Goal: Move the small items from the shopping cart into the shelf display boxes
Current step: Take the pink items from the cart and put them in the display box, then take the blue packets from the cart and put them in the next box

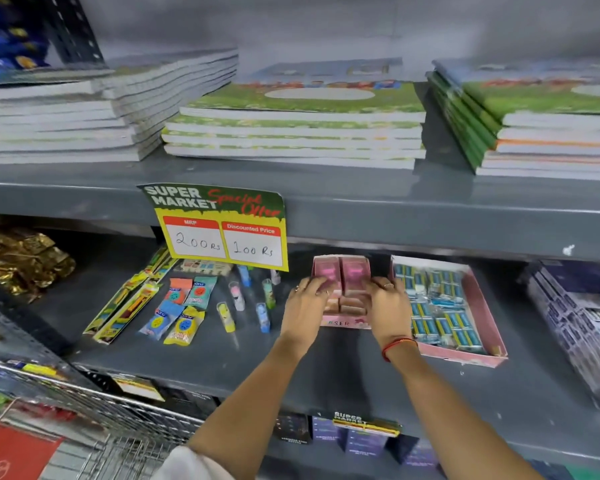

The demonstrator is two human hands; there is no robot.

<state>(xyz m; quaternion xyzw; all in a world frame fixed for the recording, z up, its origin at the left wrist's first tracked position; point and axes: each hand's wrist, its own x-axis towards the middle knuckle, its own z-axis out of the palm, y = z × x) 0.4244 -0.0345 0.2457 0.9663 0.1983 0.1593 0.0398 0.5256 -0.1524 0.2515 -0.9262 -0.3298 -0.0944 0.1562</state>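
Note:
A small pink display box (345, 322) sits on the grey middle shelf (222, 358), with small pink and tan eraser packs (352, 271) stacked inside. My left hand (305, 304) presses on the box's left side, fingers on the packs. My right hand (390, 303), with a red thread on the wrist, holds the right side. A wider pink display box (478, 327) full of blue-and-white small packs (437, 306) stands just to the right. The wire shopping cart (94, 410) is at the lower left, its contents blurred.
Loose sharpeners, erasers and pencil packs (174, 306) lie on the shelf left of the hands. A yellow price sign (222, 233) hangs from the shelf above, which carries stacks of notebooks (298, 129). Gold packets (18, 261) sit far left, dark boxes (582, 327) far right.

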